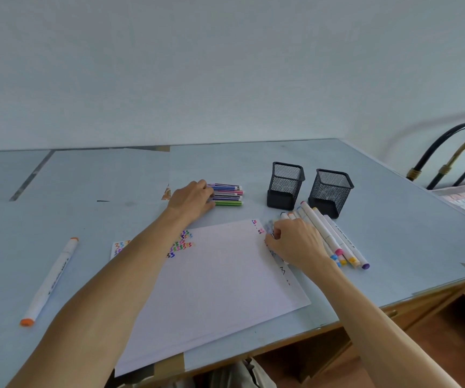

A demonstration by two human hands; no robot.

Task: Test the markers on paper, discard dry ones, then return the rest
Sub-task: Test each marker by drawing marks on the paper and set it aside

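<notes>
A white paper sheet (pixel 220 287) with coloured zigzag test marks lies in front of me on the table. My left hand (pixel 190 198) reaches past it and its fingers curl round the left ends of a row of thin coloured markers (pixel 227 194). My right hand (pixel 295 242) rests at the paper's right edge on a bundle of thick white markers (pixel 335 236), fingers curled over them. Two black mesh holders (pixel 285 184) (pixel 331 191) stand behind that bundle; no marker shows above their rims.
One thick white marker with orange caps (pixel 50 280) lies alone at the left of the pale blue table (pixel 85 191). The table's front edge (pixel 394 303) runs diagonally at the right. A metal bed frame (pixel 455 155) stands far right.
</notes>
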